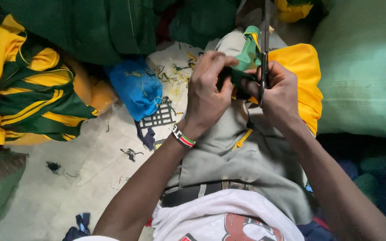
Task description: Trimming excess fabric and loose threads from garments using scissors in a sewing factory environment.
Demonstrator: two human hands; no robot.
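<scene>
Floor [68, 187] carries thread scraps. Left hand [208, 96] pinches soft, limp green fabric [249, 53] taut; right hand [282, 96] is clamped on stiff scissors [264, 44] at the handles.

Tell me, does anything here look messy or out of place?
Yes: loose thread snippets and small fabric scraps lie strewn over the pale floor beside the blue bag. Otherwise the left hand and right hand hold green cloth and scissors.
</scene>
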